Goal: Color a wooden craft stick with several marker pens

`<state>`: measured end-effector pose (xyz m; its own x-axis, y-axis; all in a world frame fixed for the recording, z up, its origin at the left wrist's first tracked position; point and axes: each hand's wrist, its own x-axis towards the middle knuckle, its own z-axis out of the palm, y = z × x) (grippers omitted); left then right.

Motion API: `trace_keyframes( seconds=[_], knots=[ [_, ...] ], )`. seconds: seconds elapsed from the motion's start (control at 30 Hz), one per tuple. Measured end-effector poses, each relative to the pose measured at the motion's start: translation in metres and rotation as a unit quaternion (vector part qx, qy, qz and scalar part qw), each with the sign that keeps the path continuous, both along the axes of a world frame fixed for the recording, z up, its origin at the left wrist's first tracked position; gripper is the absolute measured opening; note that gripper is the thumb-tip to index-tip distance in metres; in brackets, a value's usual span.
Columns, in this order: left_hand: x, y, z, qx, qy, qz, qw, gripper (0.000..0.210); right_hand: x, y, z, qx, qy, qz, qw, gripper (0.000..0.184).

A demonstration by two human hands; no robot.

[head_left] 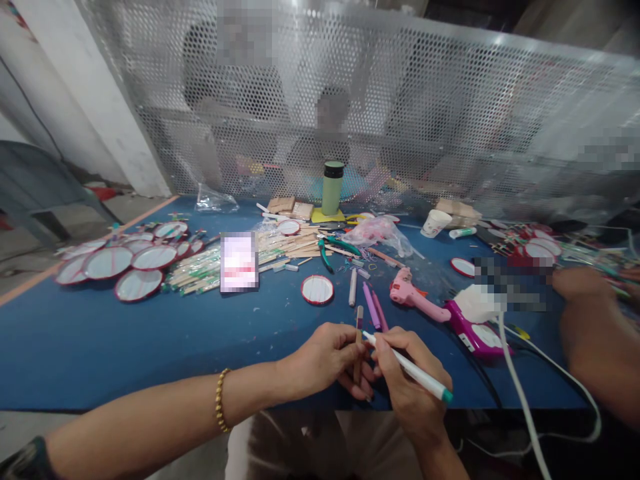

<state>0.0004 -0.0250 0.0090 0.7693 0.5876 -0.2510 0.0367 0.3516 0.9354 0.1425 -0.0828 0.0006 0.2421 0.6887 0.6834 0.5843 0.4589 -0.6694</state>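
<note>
My left hand (325,357) pinches a thin wooden stick (359,353) upright near the table's front edge; the stick's upper part carries purple and pale bands. In my right hand (413,380) is a white marker pen (417,372) with a green end, held like a pencil. Its tip meets or nearly meets the stick just above my left fingers. Beyond my hands lie a purple marker (371,305) and a capped pale marker (353,287). A small round white disc with a red rim (317,290) rests farther to the left.
Pink glue gun (417,300) and a purple box with cables (475,333) lie at right, near another person's arm (595,340). Red-rimmed discs (107,262), bundled sticks (197,270) and a lit screen (239,263) are left. Pliers (326,255), a green bottle (332,190) and a paper cup (436,223) stand or lie behind.
</note>
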Motion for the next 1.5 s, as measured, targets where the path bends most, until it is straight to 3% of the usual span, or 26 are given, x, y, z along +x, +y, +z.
trace_keyframes(
  seconds=[0.5, 0.93, 1.5],
  knots=[
    [0.0, -0.001, 0.003, 0.001, 0.006, 0.003, 1.0, 0.054, 0.005, 0.001, 0.009, -0.029, -0.016, 0.039, 0.999, 0.012],
    [0.0, 0.0, 0.001, 0.004, 0.01, 0.001, 1.0, 0.051, -0.003, 0.0, 0.01, 0.005, -0.022, 0.004, 1.0, 0.013],
    [-0.001, 0.0, 0.003, -0.005, 0.007, -0.002, 1.0, 0.052, 0.001, 0.002, 0.007, -0.007, -0.021, 0.025, 0.999, 0.013]
  ],
)
